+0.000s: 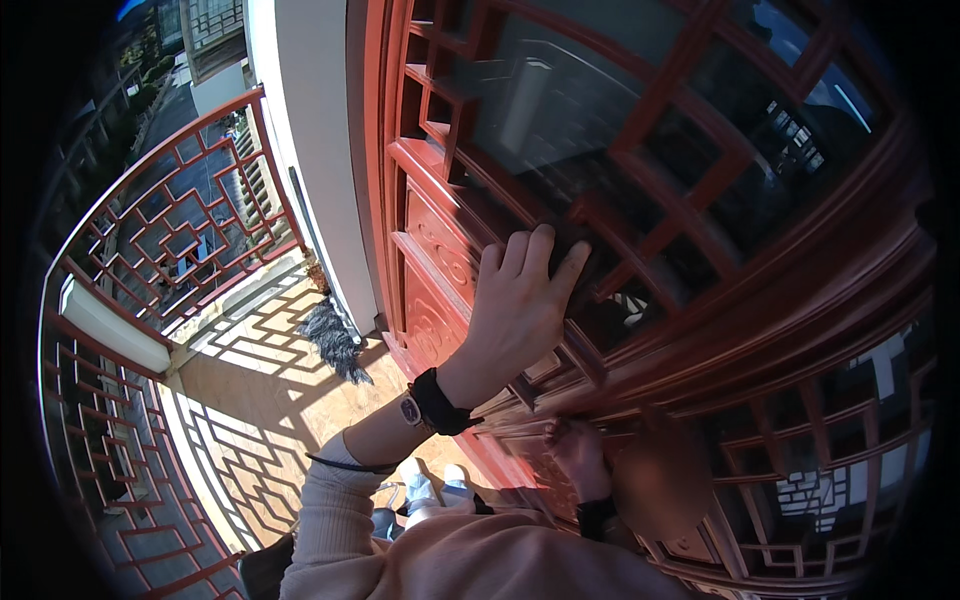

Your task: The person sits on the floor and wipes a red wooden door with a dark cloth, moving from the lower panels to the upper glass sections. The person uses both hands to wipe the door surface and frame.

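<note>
My left hand, back towards me, reaches across to a red lattice door with glass panes. Its fingertips rest at the lattice bars, the thumb apart from the fingers. The dark patch beside them does not show whether anything lies under the palm. A black band and a wristwatch are on that wrist. Lower down, my right hand is close to the door's lower part, its fingers bent and in shade. Whether it holds anything cannot be told. A black band circles this wrist too.
A red lattice railing bounds the balcony at left. A white pillar stands beside the door frame. A grey shaggy mop head lies on the tiled floor by the pillar's foot. More lattice windows extend at lower right.
</note>
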A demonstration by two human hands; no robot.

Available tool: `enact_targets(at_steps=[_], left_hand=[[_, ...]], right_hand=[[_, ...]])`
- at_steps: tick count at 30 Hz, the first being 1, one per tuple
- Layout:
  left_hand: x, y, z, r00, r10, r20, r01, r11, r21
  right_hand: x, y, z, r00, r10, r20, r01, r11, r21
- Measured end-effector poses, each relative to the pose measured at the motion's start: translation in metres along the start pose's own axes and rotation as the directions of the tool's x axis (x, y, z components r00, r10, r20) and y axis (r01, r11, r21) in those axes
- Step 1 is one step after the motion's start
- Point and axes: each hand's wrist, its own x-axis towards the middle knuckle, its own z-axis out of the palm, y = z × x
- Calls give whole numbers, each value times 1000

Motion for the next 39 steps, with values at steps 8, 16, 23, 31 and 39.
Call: enact_targets(at_steps=[8, 16, 23, 31, 39], left_hand=[[12, 18, -19, 989, -56, 137, 95, 948, -305], [17, 12, -17, 997, 16, 76, -31, 980, 199], [9, 18, -20, 994, 0, 112, 33, 957, -287], [-16, -22, -63, 948, -219, 230, 268, 941, -208], [3, 10, -20, 989, 22, 144, -10, 996, -87]], right_hand=[[-8, -1, 8, 999, -20, -32, 18, 998, -54], [0, 2, -12, 996, -51, -70, 47, 998, -52], [4, 2, -29, 997, -55, -55, 45, 984, -172], [8, 10, -5, 995, -64, -82, 58, 995, -79], [0, 11, 7, 981, -80, -179, 68, 995, -74]])
